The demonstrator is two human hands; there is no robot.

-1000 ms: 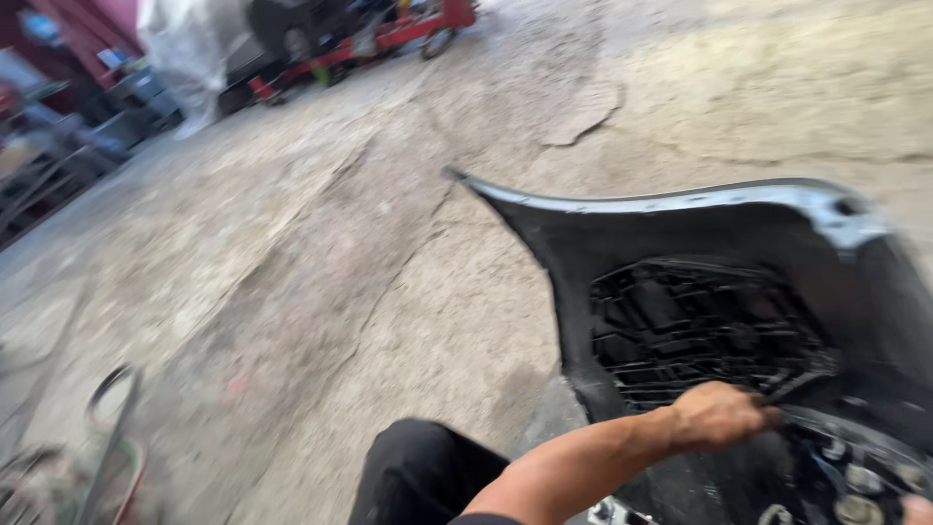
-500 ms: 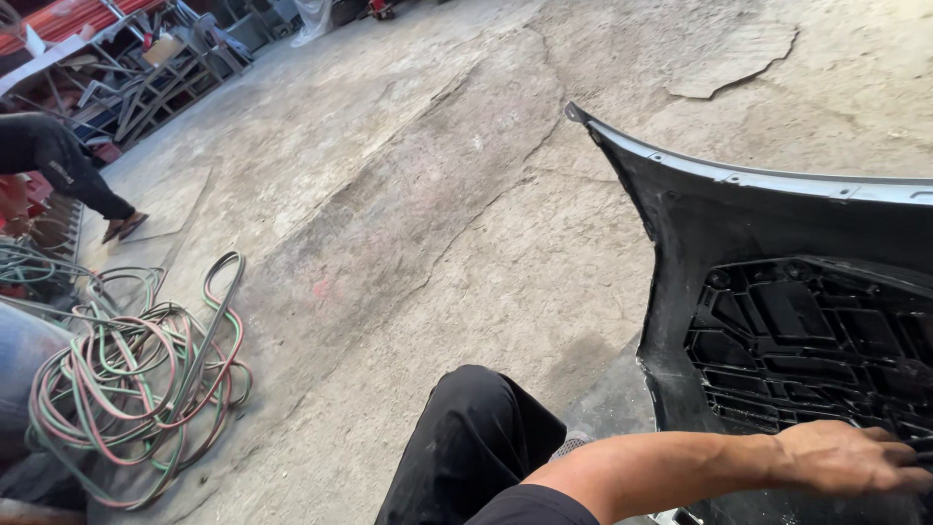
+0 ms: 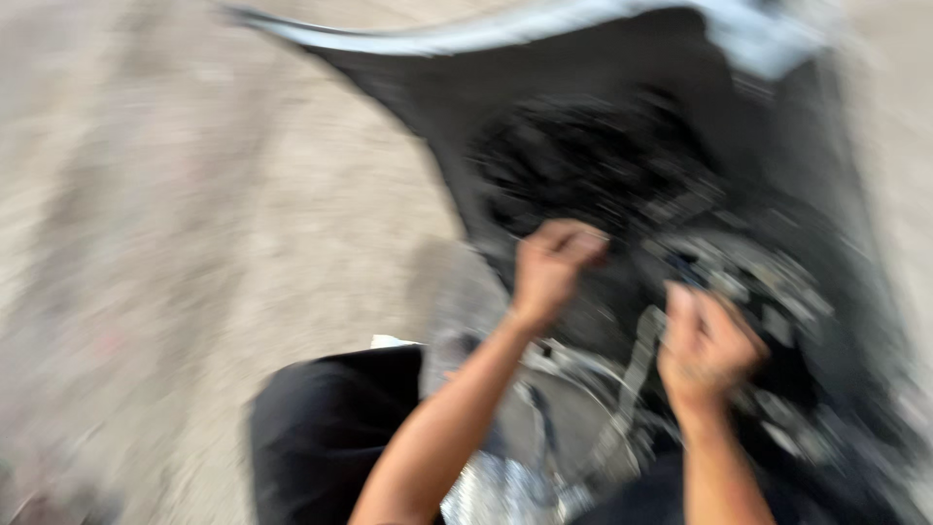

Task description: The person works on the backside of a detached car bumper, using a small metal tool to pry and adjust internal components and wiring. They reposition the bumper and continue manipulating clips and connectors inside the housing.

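From the head camera, badly blurred by motion, I see the large black plastic car bumper shell (image 3: 777, 194) lying inner side up on the bare grey concrete floor (image 3: 194, 243). My left hand (image 3: 552, 262) sits at the shell's near inner edge, fingers curled into a loose fist; whether it grips anything I cannot tell. My right hand (image 3: 708, 348) is further into the shell, beside a round grey fitting (image 3: 748, 277), fingers bent around something small I cannot make out. I judge this as working on a fitting inside the shell; the next move calls for a steadier look first. A black-trousered knee (image 3: 330, 437) rests left of the shell.
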